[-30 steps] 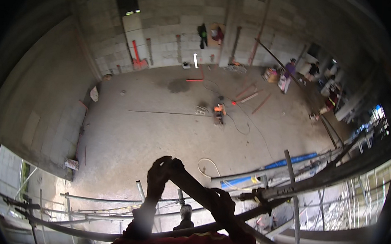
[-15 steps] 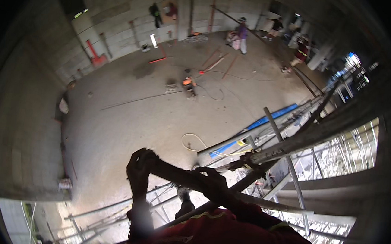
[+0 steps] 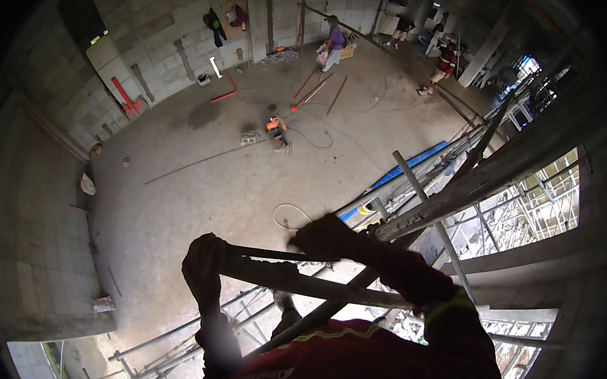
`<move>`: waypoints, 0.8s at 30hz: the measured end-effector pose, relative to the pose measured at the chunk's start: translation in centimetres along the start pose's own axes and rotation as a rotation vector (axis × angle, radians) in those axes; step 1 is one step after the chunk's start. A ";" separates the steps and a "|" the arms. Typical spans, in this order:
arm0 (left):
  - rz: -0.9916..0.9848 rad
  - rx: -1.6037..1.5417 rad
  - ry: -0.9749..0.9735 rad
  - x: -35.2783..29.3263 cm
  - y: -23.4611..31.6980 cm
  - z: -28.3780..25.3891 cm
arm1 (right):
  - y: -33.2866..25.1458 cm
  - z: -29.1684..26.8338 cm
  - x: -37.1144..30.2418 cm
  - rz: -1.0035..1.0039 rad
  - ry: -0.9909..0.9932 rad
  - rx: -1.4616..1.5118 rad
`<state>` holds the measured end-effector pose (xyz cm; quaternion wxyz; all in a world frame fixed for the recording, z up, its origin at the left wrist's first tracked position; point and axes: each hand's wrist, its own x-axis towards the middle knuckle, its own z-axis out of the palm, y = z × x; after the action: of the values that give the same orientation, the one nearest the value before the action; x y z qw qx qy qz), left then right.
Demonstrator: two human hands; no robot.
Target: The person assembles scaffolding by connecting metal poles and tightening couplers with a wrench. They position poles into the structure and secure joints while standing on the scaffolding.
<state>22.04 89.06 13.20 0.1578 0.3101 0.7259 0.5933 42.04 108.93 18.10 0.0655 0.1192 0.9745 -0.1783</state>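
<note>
Overhead, a worker's left hand (image 3: 202, 254) clasps one end of a thick dark bar (image 3: 274, 276), its long axis running rightward from that grip. Just beyond the bar, a thin strip (image 3: 276, 254) reaches toward the right hand (image 3: 325, 236), whose hold cannot be told. Farther out, an orange-and-dark machine (image 3: 276, 128) stands on the floor (image 3: 171, 221).

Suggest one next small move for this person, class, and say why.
Perhaps set the right hand on the thick bar to steady it: the left hand grips one end, while the right appears off the bar, above it in the picture.
</note>
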 end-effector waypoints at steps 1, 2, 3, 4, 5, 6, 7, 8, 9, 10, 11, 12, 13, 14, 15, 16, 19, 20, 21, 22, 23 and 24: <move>-0.018 -0.013 0.000 0.0 0.1 0.1 | 0.3 -1.2 1.5 0.105 0.033 -0.111; -0.036 -0.024 -0.002 0.0 0.1 0.1 | -0.1 -1.4 2.4 -0.029 0.214 -0.048; -0.075 -0.010 0.002 0.0 0.1 0.2 | -0.1 -1.3 3.2 -0.169 0.447 -0.053; -0.010 -0.033 -0.001 0.0 0.2 0.3 | -0.9 -0.3 3.5 -0.329 0.396 0.023; 0.022 -0.028 -0.002 0.0 0.1 0.3 | -1.6 1.3 3.3 -0.344 0.337 0.239; 0.042 -0.005 0.005 -0.1 0.1 0.4 | -2.2 3.2 2.7 -0.171 0.285 0.284; 0.025 -0.034 0.002 -0.2 0.1 0.4 | -2.7 5.3 1.5 -0.131 0.331 0.354; 0.007 -0.052 0.013 -0.2 0.1 0.5 | -3.3 7.4 0.5 0.006 0.269 0.374; -0.015 -0.070 0.025 -0.3 0.0 0.5 | -3.9 9.4 -0.8 0.027 0.330 0.403; -0.032 -0.075 0.030 -0.3 0.0 0.5 | -4.2 10.7 -1.7 -0.002 0.400 0.327; -0.049 -0.076 0.033 -0.4 0.0 0.5 | -4.8 11.5 -2.6 0.011 0.573 0.396; -0.066 -0.077 0.035 -0.4 0.0 0.5 | -5.0 11.8 -3.1 -0.024 0.594 0.341; -0.076 -0.091 0.038 -0.4 0.0 0.5 | -5.0 11.5 -3.4 -0.008 0.608 0.262; -0.089 -0.101 0.036 -0.3 0.0 0.5 | -4.9 10.9 -3.3 -0.014 0.583 0.294; -0.097 -0.112 0.031 -0.3 -0.1 0.5 | -4.5 9.9 -3.1 0.027 0.480 0.306; -0.041 -0.069 0.028 -0.2 -0.1 0.5 | -4.0 8.9 -2.6 0.077 0.337 0.314; 0.069 -0.031 0.040 -0.1 -0.5 0.7 | -1.2 6.3 -1.5 0.035 0.058 0.354; 0.057 -0.060 0.041 -0.2 -0.7 0.7 | -0.3 5.9 -1.1 -0.092 0.102 0.330; 0.042 -0.083 0.040 -0.2 -0.8 0.7 | 0.4 5.7 -1.0 -0.204 0.158 0.315; 0.038 -0.090 0.033 -0.2 -0.9 0.7 | 1.2 5.4 -0.7 -0.269 0.294 0.366; 0.040 -0.107 0.032 -0.2 -1.0 0.7 | 1.6 5.0 -0.4 -0.168 0.158 0.350; 0.058 -0.116 0.031 -0.2 -1.2 0.7 | 2.1 4.3 0.2 -0.174 0.126 0.241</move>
<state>22.31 89.33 11.89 0.1470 0.3119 0.6834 0.6435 42.79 109.30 13.40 -0.0265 0.0522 0.9549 -0.2911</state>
